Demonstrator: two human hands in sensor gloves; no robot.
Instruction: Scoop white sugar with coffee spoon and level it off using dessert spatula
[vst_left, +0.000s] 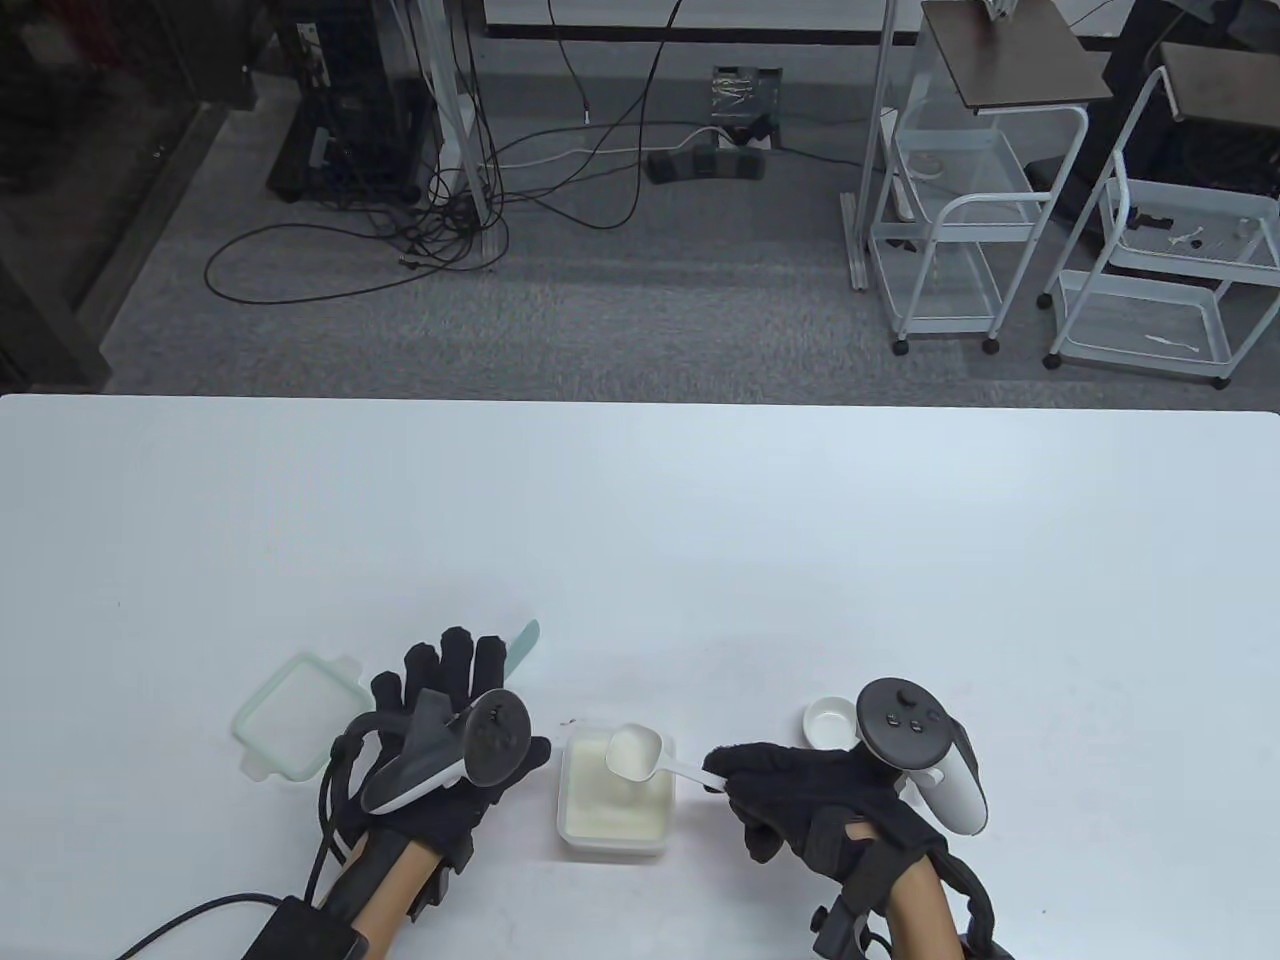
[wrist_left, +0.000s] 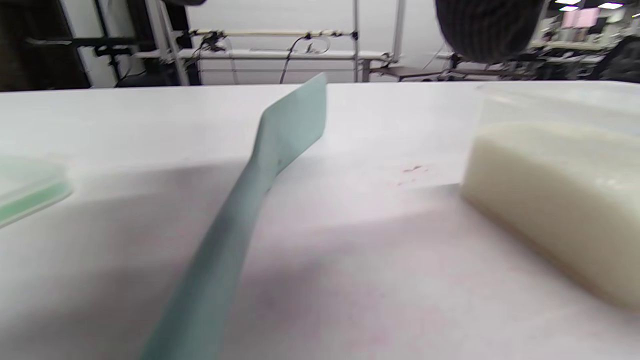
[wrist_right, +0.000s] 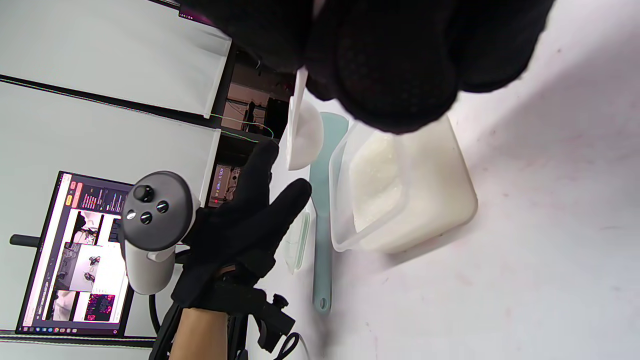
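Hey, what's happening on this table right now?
A person in sensor gloves is measuring out sugar. The right hand holds a white coffee spoon, heaped with sugar, over the open sugar container. The left hand hovers open above the green dessert spatula, which lies flat on the table left of the container, not yet picked up. The container's lid sits further left, and a small white dish is by the right hand.

Mint-green spatula (wrist_left: 235, 210), white spoon (vst_left: 640, 755), black gloves

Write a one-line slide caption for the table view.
Right hand lifts heaped coffee spoon over sugar container; spatula waits.
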